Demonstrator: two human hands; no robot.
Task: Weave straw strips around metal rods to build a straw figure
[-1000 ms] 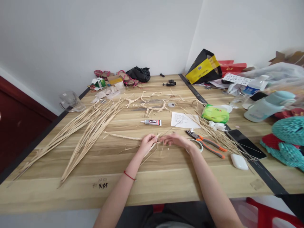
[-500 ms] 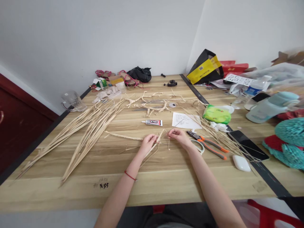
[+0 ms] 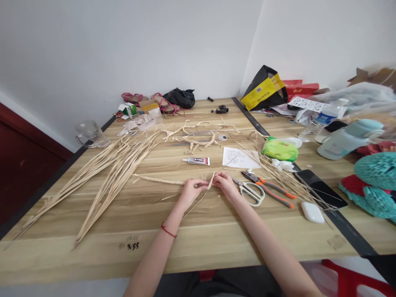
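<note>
My left hand [image 3: 194, 190] is closed in a pinch on a pale straw strip [image 3: 211, 181], which stands up between the two hands. Close beside it, my right hand [image 3: 225, 184] pinches the same strip from the other side; the fingertips partly hide it. A thin straw [image 3: 192, 207] trails down toward the table from the hands. Left of my left hand lies a long plaited straw length [image 3: 159, 179], its right end hidden by that hand. Beyond the hands lies a glue tube [image 3: 198, 161]. White-handled scissors [image 3: 254, 194] rest just right of my right wrist.
Long straw bundles [image 3: 114, 185] spread across the left side. Orange-handled pliers [image 3: 274, 192], more straw [image 3: 284, 179], a phone [image 3: 321, 189] and a white case [image 3: 312, 212] lie right. Behind are woven straw pieces [image 3: 201, 142] and a written note [image 3: 239, 157]. A glass mug [image 3: 92, 134] stands far left.
My right hand has moved left, up against the left hand, and now grips the strip there. More of the scissors shows. The whole view has shifted slightly.
</note>
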